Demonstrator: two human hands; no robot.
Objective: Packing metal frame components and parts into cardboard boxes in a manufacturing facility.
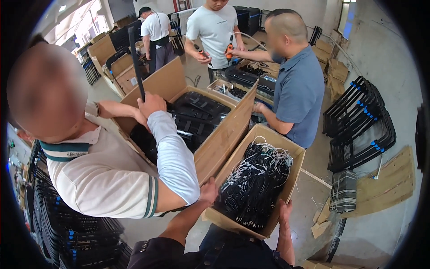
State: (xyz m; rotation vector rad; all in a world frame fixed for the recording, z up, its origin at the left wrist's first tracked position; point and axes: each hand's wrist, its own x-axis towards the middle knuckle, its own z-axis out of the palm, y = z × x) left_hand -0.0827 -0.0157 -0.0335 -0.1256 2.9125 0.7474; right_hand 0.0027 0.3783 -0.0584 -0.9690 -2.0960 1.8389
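Note:
A cardboard box [292, 178] full of bundled black cables [253, 190] is in front of me, between my hands. Loose white and grey cable ends [268, 154] lie over the far part of the bundles. My left hand [208, 192] grips the box at its left side, partly hidden by the box edge. On the opposite wall, my right hand [285, 211] is closed on the side, its fingers partly out of sight. Just beyond my left hand rises the flap [226, 145] of a larger carton.
The larger carton holds black moulded parts [199, 110]; a co-worker's gloved-sleeve arm [172, 148] reaches across it with a black bar [135, 62]. Two people face each other with orange-handled drivers [230, 50]. Black tubular frames [358, 116] lean right; others [76, 233] are stacked left.

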